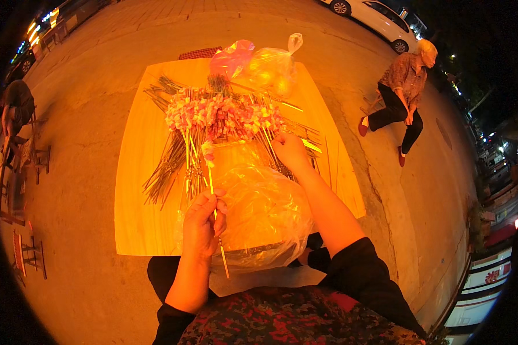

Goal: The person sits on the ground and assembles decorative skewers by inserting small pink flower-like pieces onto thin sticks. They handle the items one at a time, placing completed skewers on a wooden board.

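Note:
My left hand (206,220) grips a thin skewer (212,181) with pieces of what looks like meat on its far end, pointing away from me. My right hand (290,151) is curled at the right edge of a pile of meat skewers (224,114); whether its fingers hold a stick cannot be made out. The pile lies across a wooden table (131,172), with stick ends fanned towards me. A large clear plastic bag (263,207) covers the table's near part, between my forearms, and hangs over the edge.
A pink plastic bag (233,58) and a knotted clear bag (272,67) stand at the table's far side. A person (403,95) sits on the right, another (15,110) at the far left. Low stools (28,254) stand left. A white car (377,19) is parked beyond.

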Demonstrator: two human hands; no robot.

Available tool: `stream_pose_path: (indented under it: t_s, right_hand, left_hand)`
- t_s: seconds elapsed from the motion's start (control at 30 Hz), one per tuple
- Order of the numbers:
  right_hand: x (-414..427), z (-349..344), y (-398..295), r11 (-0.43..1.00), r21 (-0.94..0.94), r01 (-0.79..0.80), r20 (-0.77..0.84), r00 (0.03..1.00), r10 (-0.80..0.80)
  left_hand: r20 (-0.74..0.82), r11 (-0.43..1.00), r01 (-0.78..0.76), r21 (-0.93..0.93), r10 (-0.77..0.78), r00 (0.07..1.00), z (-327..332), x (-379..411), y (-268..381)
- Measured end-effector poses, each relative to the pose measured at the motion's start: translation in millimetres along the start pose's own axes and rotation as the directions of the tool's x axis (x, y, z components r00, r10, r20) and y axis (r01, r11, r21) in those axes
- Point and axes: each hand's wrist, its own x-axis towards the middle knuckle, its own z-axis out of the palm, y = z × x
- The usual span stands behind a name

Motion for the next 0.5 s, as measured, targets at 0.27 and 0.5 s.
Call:
stream_pose_path:
  t_s: [0.27,0.5]
  right_hand:
    - [0.8,9.1,12.0,0.992,0.115,0.05,-0.109,0.993,-0.037]
    - [-15.5,-4.0,-6.8,0.968,0.06,0.244,-0.311,0.926,-0.214]
  left_hand:
    - [0.0,1.0,0.008,-0.012,-0.008,1.0,4.1,-0.4,1.9]
    - [-0.003,1.0,0.002,-0.01,-0.002,1.0,3.9,1.1,0.7]
